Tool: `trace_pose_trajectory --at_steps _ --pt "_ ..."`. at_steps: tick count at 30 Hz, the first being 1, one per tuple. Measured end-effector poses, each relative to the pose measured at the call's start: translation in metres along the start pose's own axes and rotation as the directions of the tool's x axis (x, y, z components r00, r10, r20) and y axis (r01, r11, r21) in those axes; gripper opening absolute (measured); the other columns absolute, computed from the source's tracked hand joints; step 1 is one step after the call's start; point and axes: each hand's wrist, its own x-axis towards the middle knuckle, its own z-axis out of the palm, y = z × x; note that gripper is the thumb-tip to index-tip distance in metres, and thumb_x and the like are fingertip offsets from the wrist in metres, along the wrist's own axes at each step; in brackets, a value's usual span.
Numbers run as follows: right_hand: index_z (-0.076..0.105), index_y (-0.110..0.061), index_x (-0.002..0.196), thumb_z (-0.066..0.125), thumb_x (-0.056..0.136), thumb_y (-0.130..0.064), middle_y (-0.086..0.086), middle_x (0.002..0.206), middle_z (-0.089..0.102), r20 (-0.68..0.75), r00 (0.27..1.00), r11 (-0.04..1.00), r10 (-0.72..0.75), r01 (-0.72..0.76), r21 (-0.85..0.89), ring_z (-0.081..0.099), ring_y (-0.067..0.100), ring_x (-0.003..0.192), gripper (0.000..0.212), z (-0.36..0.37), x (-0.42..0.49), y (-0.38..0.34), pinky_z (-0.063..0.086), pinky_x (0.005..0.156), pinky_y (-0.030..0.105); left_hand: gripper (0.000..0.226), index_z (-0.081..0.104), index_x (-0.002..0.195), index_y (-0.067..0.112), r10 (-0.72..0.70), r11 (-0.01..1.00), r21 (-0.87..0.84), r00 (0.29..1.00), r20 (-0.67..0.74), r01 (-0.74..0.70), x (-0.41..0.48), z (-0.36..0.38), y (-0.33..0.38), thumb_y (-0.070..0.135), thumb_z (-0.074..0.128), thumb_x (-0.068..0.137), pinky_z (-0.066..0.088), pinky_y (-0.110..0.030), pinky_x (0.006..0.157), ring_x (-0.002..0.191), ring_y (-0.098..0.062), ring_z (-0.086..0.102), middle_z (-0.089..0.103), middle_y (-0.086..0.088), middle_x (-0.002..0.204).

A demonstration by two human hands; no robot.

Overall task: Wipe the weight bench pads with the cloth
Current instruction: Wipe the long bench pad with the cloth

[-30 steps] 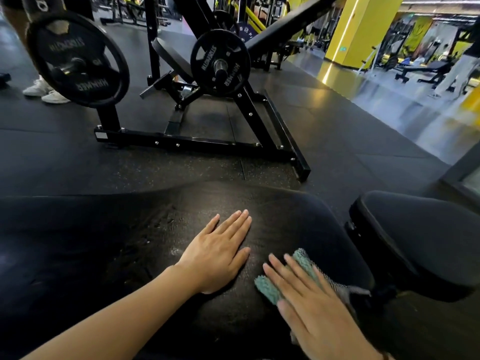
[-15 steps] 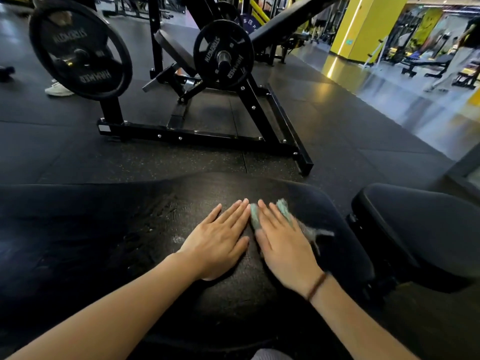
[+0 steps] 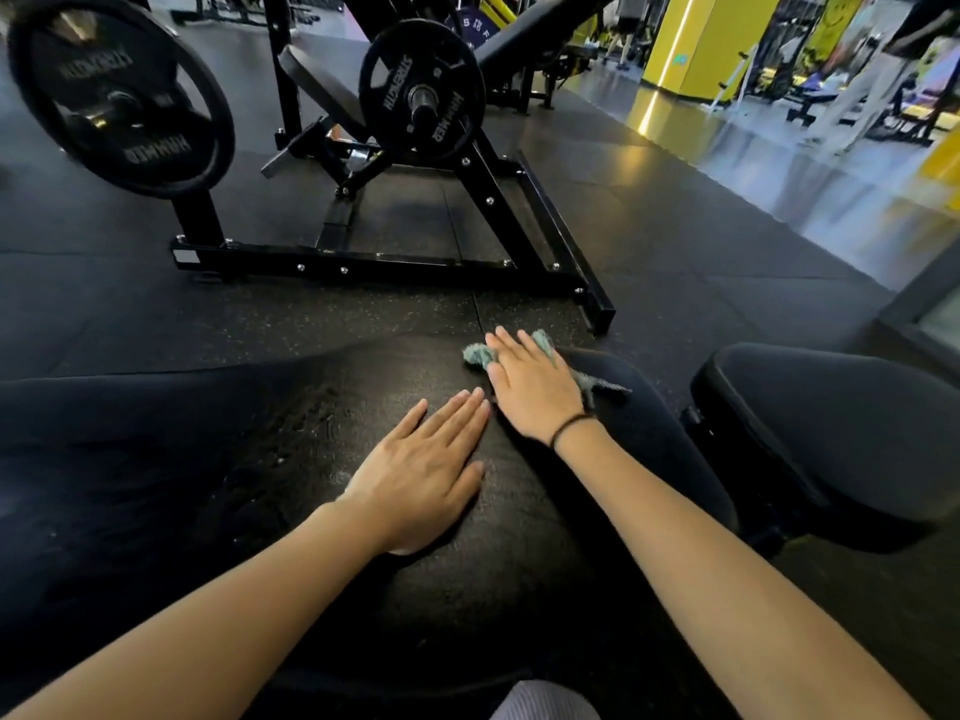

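Right grip (image 3: 530,387): fingers straight, pressing teal fluffy cloth (image 3: 475,354) at far edge of black padded surface (image 3: 260,485).
Left grip (image 3: 421,475): flat, empty, just nearer.

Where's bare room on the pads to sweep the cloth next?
The big pad is bare from the left hand out to its left end, and near the camera between the forearms. The smaller pad at right is bare too. Crowded: the far edge, where the right hand presses the cloth beside the left hand.
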Motion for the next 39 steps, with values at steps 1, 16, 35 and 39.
trace_pose_trajectory --at_steps 1,16,35,39 --pt "0.017 -0.024 0.15 0.021 0.102 -0.033 -0.008 0.159 0.011 0.0 1.0 1.0 0.015 -0.015 0.003 0.005 0.013 0.146 0.05 0.001 0.005 -0.002 0.007 0.118 0.043 0.077 -0.016 0.147 0.021 -0.001 1.0 0.002 1.0 0.006 0.001 0.0 -0.001 0.0 0.052 -0.013 0.078 -0.017 -0.028 0.112 0.139 -0.004 -0.024 -0.024 0.008 0.151" --pt "0.023 -0.028 0.148 0.005 0.094 -0.053 -0.016 0.153 0.015 -0.139 0.99 0.999 -0.036 0.038 0.016 0.013 0.005 0.144 0.062 -0.012 -0.145 0.083 0.008 0.116 0.026 0.084 -0.02 0.143 0.027 -0.001 0.999 -0.053 1.0 0.02 0.003 0.0 -0.001 -0.001 0.064 -0.028 0.068 -0.027 -0.019 0.105 0.134 0.0 -0.032 -0.028 0.013 0.15" --pt "0.043 -0.03 0.139 0.012 0.098 -0.043 -0.015 0.146 0.04 -0.097 0.992 0.997 -0.075 0.075 -0.004 0.033 0.008 0.136 0.053 0.005 -0.2 0.01 0.024 0.103 0.035 0.078 -0.015 0.148 0.024 -0.035 0.999 0.009 0.999 0.018 0.035 0.001 -0.002 0.003 0.057 -0.012 0.077 -0.019 -0.025 0.11 0.138 -0.002 -0.025 -0.021 0.01 0.154" --pt "0.039 -0.033 0.141 0.015 0.091 -0.048 -0.02 0.148 0.031 -0.022 0.995 0.995 -0.1 0.099 -0.027 0.028 0.005 0.139 0.058 -0.003 -0.17 0.001 0.018 0.108 0.027 0.069 -0.009 0.15 0.02 -0.039 0.999 0.01 0.999 0.003 0.039 0.002 -0.001 0.002 0.052 0.0 0.089 -0.015 -0.027 0.112 0.141 -0.004 -0.019 -0.015 0.006 0.157"
